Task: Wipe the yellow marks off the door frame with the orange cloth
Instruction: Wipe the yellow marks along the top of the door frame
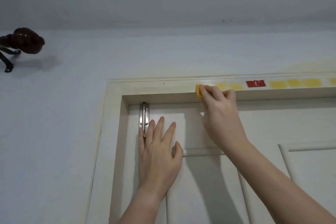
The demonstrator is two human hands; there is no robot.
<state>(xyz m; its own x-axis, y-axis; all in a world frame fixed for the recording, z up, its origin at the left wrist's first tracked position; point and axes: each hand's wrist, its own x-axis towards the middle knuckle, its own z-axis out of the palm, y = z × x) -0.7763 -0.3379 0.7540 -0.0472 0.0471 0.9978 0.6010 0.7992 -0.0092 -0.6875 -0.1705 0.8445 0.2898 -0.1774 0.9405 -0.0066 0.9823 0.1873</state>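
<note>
Head view: right hand (221, 114) pinches the orange cloth (198, 93) against the door frame (154, 88) beside yellow marks (229, 86), upper centre; left hand (158, 152) lies flat, fingers spread, on the door (263, 132).

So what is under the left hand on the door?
The left hand lies flat on the door. Its little finger covers the lower end of the bolt; whatever else lies under the palm is hidden.

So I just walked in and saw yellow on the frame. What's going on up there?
A person is wiping the top of the door frame. The right hand presses an orange cloth against it, just left of a row of yellow marks and a red sticker. The left hand rests flat on the door, beside a metal bolt. Marks remain.
</note>
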